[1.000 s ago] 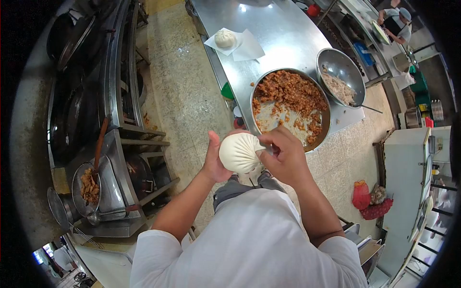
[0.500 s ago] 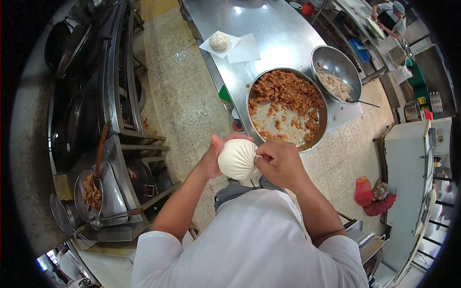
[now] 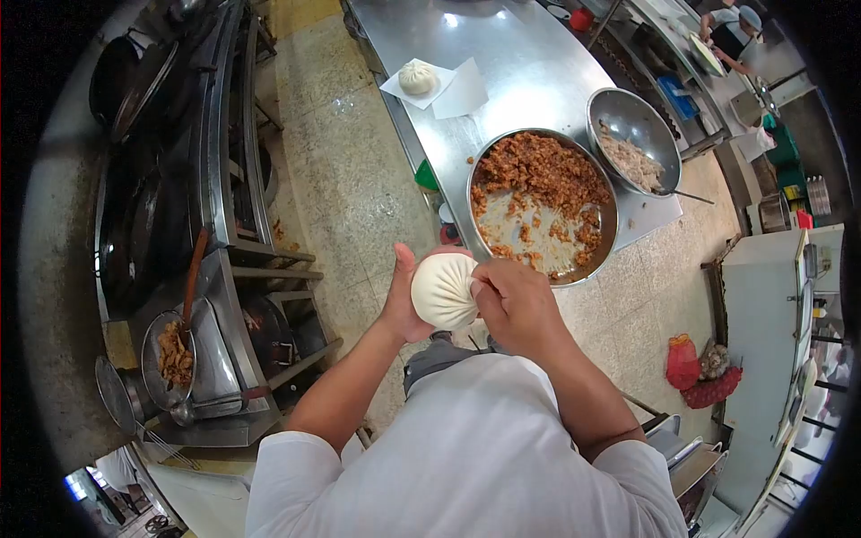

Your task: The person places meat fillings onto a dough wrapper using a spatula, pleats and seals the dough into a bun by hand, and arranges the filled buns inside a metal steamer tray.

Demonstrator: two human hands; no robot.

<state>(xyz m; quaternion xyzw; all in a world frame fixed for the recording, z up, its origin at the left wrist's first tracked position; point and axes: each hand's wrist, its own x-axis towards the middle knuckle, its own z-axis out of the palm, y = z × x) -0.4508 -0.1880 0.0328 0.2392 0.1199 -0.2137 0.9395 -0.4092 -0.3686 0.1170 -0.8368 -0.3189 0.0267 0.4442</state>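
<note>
A round white pleated dough bun [image 3: 441, 291] rests in my left hand [image 3: 402, 300], whose palm and fingers cup it from the left and below, thumb raised. The fingers of my right hand [image 3: 516, 300] pinch the gathered pleats on the bun's right side. Just beyond my hands, a wide round pan [image 3: 616, 215] holds reddish-brown chopped filling [image 3: 538, 170]. Another pleated bun [image 3: 417, 78] sits on a white paper square [image 3: 393, 86] on the steel table [image 3: 529, 67], beside a second paper square [image 3: 460, 92].
A metal bowl [image 3: 641, 121] with pale filling and a utensil stands right of the pan. At left, a stove counter holds woks and a strainer of browned food [image 3: 173, 354]. Red net bags [image 3: 682, 361] lie on the floor at right. Another person [image 3: 735, 38] works at upper right.
The pleated opening has drawn in closer, and my right hand has shifted left against the bun. The view has moved slightly.
</note>
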